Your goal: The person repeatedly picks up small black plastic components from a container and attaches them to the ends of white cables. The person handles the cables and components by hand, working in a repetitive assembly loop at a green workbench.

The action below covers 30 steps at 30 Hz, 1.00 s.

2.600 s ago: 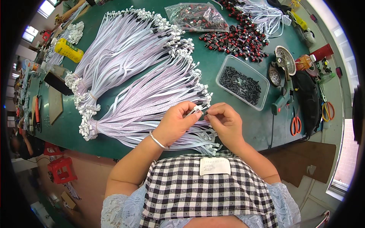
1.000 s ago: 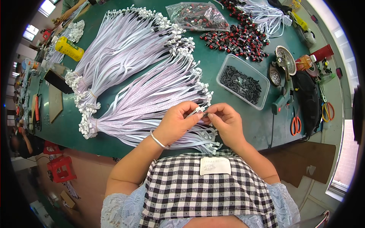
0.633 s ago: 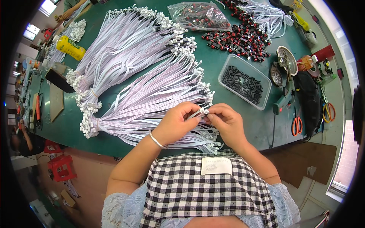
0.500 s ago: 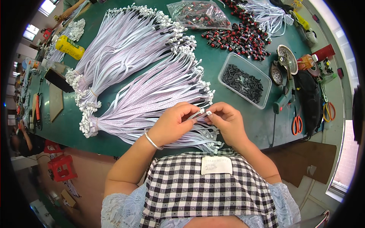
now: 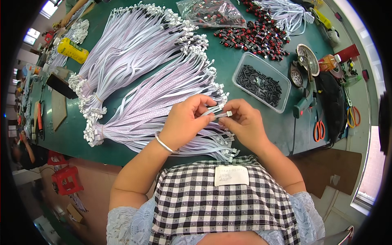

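Note:
My left hand [image 5: 185,120] is closed, with a white flat ribbon cable [image 5: 218,116] pinched between thumb and fingers. The cable's small white connector [image 5: 229,113] sticks out to the right, close to the fingers of my right hand [image 5: 248,125]. That hand is curled with thumb and fingertips near each other; what sits between them, if anything, is too small to tell. Beneath both hands spreads a tied bundle of white ribbon cables [image 5: 149,100], pink print along many strands, white connectors at the ends. A second such bundle [image 5: 130,49] lies behind it.
A clear plastic box [image 5: 235,77] of short black tubes stands right of the bundles. Beyond it are a pile of black-and-red connectors [image 5: 261,40] and a clear bag [image 5: 212,14] of them. A green heat tool [image 5: 304,104], orange-handled scissors [image 5: 319,130] and a yellow bottle [image 5: 72,50] flank the work.
Both hands have shifted slightly up. The white connector has moved a little right and up, standing further out from my left fingers. My right hand's fingers have curled more.

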Available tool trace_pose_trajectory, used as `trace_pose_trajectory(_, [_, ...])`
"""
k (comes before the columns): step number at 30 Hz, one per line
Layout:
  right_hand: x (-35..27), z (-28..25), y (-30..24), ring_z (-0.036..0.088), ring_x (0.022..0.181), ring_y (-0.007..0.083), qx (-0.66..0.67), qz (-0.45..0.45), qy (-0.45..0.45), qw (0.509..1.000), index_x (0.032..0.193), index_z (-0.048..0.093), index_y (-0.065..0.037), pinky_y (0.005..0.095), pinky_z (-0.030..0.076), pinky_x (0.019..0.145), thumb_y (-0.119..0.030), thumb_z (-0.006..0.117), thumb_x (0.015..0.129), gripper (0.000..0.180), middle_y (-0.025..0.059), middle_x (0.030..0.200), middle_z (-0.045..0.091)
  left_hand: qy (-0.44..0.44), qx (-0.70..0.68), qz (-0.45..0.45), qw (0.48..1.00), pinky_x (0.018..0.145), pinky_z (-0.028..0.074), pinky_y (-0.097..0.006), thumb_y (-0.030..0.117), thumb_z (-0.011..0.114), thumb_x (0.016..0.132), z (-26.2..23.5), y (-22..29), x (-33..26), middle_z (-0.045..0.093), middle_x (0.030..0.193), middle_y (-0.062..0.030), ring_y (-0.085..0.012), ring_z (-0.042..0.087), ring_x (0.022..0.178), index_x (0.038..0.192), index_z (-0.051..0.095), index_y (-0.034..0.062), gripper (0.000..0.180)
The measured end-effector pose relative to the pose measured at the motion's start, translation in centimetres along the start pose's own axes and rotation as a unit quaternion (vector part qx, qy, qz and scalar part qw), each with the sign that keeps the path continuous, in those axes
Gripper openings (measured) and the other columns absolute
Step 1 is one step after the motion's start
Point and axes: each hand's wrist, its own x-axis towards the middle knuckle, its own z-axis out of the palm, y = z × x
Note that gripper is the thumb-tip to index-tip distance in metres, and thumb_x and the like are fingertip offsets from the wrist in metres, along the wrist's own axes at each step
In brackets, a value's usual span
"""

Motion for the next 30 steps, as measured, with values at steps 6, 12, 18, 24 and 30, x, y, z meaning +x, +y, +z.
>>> trace_pose_trajectory(6, [1.3,-1.1,0.5,0.062,0.068,0.0122,-0.096,-0.033,0.010,0.995,0.101,0.061,-0.004,0.0257,0.049,0.063,-0.005,0.072,0.078,0.026,0.0068,0.077,0.064,0.077,0.140,0.120,0.980,0.065,0.047,-0.021,0.006,0.063,0.087,-0.2,1.9,0.6,0.068,0.084,-0.0060,-0.0077,0.060,0.073,0.102,0.063,-0.0018,0.017])
trace_pose_trajectory(12, [1.5,-1.1,1.6,0.064,0.071,0.0188,-0.115,0.012,-0.011,0.993,0.106,0.062,-0.005,0.0296,0.050,0.066,-0.006,0.069,0.080,0.026,0.0110,0.080,0.065,0.080,0.240,0.164,0.953,0.066,0.048,-0.028,0.009,0.062,0.086,-0.7,2.7,-1.0,0.066,0.084,-0.0094,-0.0186,0.063,0.074,0.099,0.063,0.0021,0.014])
trace_pose_trajectory(18, [0.5,-2.0,0.3,0.064,0.078,0.0264,-0.181,-0.049,0.019,0.982,0.104,0.064,-0.006,0.0347,0.050,0.070,-0.008,0.066,0.082,0.022,0.0120,0.087,0.067,0.022,0.340,0.185,0.922,0.067,0.048,-0.038,0.015,0.059,0.087,1.1,1.7,-1.0,0.063,0.083,-0.0122,-0.0317,0.062,0.076,0.100,0.059,0.0050,0.016])
trace_pose_trajectory(24, [2.3,-8.0,-2.4,0.061,0.088,0.0289,-0.375,-0.154,0.091,0.909,0.103,0.065,-0.006,0.0382,0.048,0.079,-0.010,0.066,0.080,0.024,0.0104,0.093,0.066,-0.032,0.282,0.127,0.950,0.062,0.046,-0.041,0.016,0.053,0.091,1.0,2.4,-1.3,0.060,0.076,-0.0142,-0.0354,0.059,0.070,0.105,0.049,0.0056,0.018])
trace_pose_trajectory(30, [6.1,-10.7,0.6,0.058,0.094,0.0312,-0.493,-0.166,0.000,0.854,0.102,0.064,-0.005,0.0413,0.047,0.084,-0.009,0.065,0.078,0.024,0.0125,0.101,0.061,0.008,0.252,0.266,0.930,0.061,0.045,-0.034,0.011,0.058,0.089,0.9,1.8,-0.3,0.060,0.077,-0.0111,-0.0277,0.057,0.067,0.090,0.058,0.0003,0.011])
